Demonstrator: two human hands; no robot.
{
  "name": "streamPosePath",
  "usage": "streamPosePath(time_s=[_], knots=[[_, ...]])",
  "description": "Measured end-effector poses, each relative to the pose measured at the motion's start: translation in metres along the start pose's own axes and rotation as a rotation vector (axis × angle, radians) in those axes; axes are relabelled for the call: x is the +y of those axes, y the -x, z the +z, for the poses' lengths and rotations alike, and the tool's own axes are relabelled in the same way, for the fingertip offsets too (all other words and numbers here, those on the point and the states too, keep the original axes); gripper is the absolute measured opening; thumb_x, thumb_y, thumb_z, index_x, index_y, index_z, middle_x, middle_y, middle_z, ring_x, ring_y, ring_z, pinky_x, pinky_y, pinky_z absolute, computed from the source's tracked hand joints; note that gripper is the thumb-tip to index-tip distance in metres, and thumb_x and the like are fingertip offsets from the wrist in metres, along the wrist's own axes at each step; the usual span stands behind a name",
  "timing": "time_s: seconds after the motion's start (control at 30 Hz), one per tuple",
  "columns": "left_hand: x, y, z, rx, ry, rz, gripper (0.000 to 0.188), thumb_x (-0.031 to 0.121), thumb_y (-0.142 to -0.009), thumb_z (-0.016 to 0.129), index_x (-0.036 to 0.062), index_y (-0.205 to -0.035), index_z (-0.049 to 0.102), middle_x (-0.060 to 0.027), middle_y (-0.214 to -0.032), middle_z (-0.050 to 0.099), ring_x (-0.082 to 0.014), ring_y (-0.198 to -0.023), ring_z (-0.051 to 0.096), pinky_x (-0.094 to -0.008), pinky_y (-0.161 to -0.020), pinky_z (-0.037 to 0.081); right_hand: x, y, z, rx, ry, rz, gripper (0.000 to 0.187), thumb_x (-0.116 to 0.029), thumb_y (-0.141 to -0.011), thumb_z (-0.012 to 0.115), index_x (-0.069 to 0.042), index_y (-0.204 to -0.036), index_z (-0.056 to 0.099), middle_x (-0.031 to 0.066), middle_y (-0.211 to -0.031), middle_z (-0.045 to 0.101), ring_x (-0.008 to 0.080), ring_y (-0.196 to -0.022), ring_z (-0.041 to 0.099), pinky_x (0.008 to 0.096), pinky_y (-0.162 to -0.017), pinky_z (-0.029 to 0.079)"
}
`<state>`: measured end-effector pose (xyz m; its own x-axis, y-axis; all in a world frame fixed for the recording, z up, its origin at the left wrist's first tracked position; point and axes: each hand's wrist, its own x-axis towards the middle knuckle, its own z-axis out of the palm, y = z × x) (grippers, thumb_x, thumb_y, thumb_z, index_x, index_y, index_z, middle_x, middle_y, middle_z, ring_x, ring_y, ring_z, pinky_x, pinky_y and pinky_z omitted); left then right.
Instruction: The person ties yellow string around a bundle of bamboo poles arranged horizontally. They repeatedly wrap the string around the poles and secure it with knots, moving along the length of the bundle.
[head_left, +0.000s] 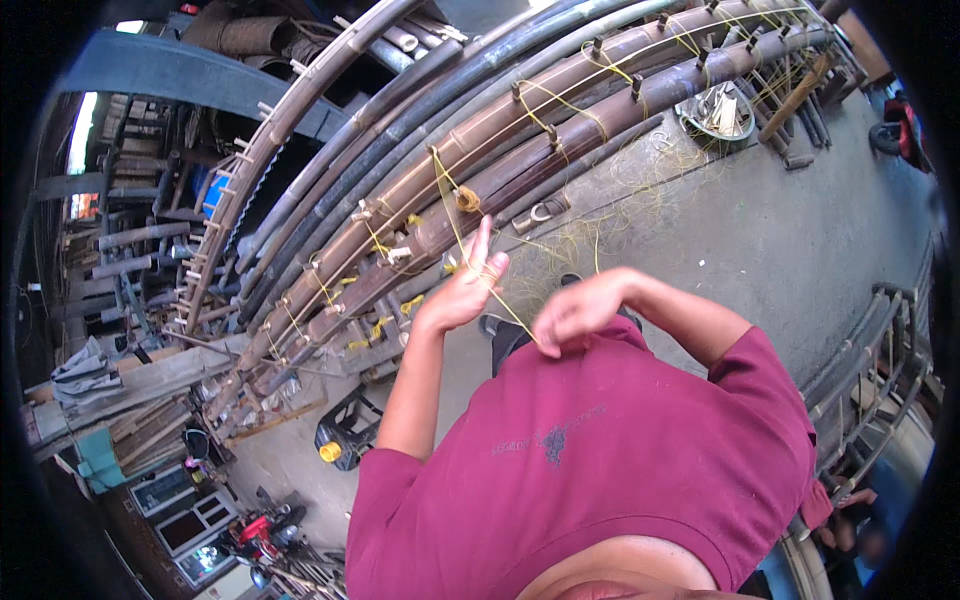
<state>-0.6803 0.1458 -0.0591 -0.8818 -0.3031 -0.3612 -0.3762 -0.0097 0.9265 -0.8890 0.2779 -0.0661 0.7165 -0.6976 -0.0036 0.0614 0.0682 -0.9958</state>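
Note:
A thin yellow cord [447, 190] comes down from a dark peg on a long brown bamboo pole [480, 135] to my hands. My left hand [462, 297] has the cord bent round it near the thumb, its index finger stretched toward the poles. Close to my shirt, my right hand [582, 312] is closed, fingers curled on the cord, which runs straight between both hands. A small tan bundle [468, 200] sits against the darker pole [440, 232], just beyond my left fingertips. More yellow lashings cross between pegs along both poles.
Loose yellow strands [610, 215] litter the concrete floor. At the far right stands a round basin [718, 112] of pale pieces. A black plastic chair [352, 428] is at my left, and a bamboo frame [850, 360] at my right. Another person [850, 525] is at lower right.

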Motion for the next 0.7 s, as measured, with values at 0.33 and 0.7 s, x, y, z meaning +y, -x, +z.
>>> streamPosePath(time_s=[0.33, 0.7], knots=[[0.06, 0.004, 0.006, -0.096, 0.422, -0.076, 0.071, 0.046, -0.101, 0.04, 0.0018, -0.151, 0.014, -0.0265, -0.143, 0.038, -0.0301, -0.111, 0.059, -0.0345, -0.083, 0.054, 0.047, -0.004, 0.002, 0.094, 0.255, -0.102, 0.023, -0.021, -0.096, 0.043, -0.003, -0.093, 0.057, 0.0036, -0.073, 0.054, 0.0124, -0.069, 0.053, 0.0294, -0.059, 0.048], [0.039, 0.0, -0.011, -0.546, 0.809, -0.132, 0.074, 0.049, -0.099, 0.042, 0.007, -0.152, 0.013, -0.016, -0.156, 0.014, -0.0288, -0.123, 0.05, -0.0403, -0.088, 0.052, 0.062, 0.0, 0.0, 0.271, 0.267, 0.066, 0.025, -0.022, -0.096, 0.046, -0.003, -0.09, 0.062, 0.0088, -0.081, 0.062, 0.0239, -0.077, 0.059, 0.0373, -0.074, 0.048]])
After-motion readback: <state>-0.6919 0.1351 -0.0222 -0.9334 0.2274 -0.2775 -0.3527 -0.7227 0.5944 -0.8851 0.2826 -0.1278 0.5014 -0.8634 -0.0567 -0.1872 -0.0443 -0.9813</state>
